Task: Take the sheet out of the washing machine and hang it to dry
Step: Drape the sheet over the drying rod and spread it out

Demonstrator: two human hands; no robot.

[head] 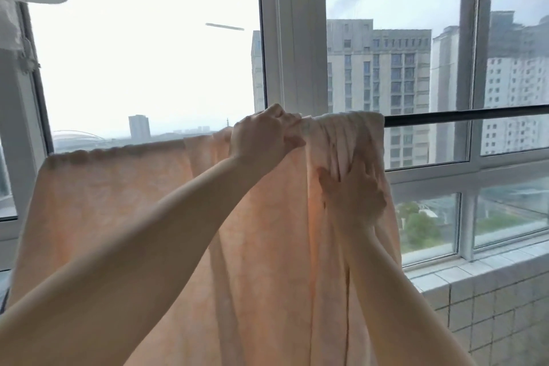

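Just behind sheet (pixel 124 217): window (pixel 148 53), rod (pixel 466 116).

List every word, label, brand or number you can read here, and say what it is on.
None: no readable text in this view.
The sheet over the rail, gripped by the left hand and touched by the right hand, shows no label or print.
The buildings outside the window show no legible signs.

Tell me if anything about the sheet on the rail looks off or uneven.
The sheet hangs unevenly on the rail. Its right end is bunched in tight folds by the right hand, while the left part lies spread out. The left hand grips the top edge beside the bunch. No damage shows.
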